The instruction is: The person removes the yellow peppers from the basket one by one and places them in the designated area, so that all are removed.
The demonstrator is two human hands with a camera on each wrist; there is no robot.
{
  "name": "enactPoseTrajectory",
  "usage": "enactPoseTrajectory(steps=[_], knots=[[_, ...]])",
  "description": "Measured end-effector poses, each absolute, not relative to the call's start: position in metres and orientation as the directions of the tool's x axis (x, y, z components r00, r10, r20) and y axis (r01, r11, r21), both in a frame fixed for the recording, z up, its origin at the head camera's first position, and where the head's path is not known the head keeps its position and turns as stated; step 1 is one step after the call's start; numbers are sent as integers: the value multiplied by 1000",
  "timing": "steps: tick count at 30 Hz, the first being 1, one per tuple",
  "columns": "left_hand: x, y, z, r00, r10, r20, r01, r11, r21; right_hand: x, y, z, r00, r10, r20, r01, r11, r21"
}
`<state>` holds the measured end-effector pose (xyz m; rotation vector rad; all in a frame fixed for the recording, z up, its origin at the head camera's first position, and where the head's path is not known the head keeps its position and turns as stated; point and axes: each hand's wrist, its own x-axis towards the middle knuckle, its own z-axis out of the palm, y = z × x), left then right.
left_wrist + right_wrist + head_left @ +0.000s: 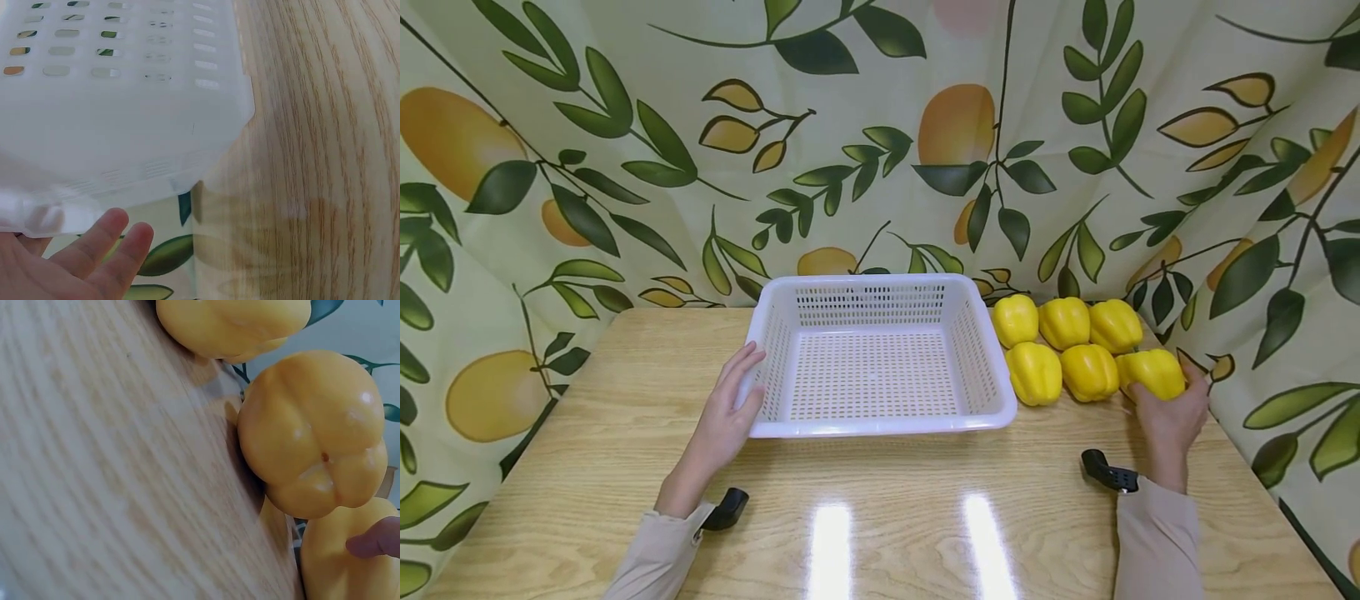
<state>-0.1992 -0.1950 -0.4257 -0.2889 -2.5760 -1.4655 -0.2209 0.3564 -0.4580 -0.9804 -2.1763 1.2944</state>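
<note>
A white perforated plastic basket (883,427) sits on the table with nothing in it. My left hand (730,407) touches its left side near the rim. In the left wrist view, two fingers of that hand stretch out beside the basket's wall (119,131); the rest of the hand is partly out of frame. To the basket's right, several yellow bell peppers (1090,372) lie in two rows. My right hand (1172,417) grips the bell pepper (1156,372) at the right end of the front row. In the right wrist view, its thumb (375,539) presses on that pepper.
The wooden table (895,517) reaches toward me with two bright light reflections on it. A cloth with printed fruit and leaves (850,167) hangs behind and along the sides. Each wrist carries a black strap-on device, such as the right one (1108,473).
</note>
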Motion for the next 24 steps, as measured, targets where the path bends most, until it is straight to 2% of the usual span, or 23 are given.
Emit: enactPoseTrajectory(steps=[8,14,19,24], knots=[[-200,-196,-428,-966,89,244,256,495,831,-218,357,-456,-678,735,-14,358,314,-880],[-199,-196,-427,-959,87,269,276,497,823,-214,353,-445,-720,694,5,351,370,-860],[-197,-200,-429,-955,67,288,277,544,792,-215,343,-428,-781,622,51,298,444,-845],[-193,-204,-428,-954,59,293,265,623,737,-215,324,-414,-865,486,128,192,557,-808]])
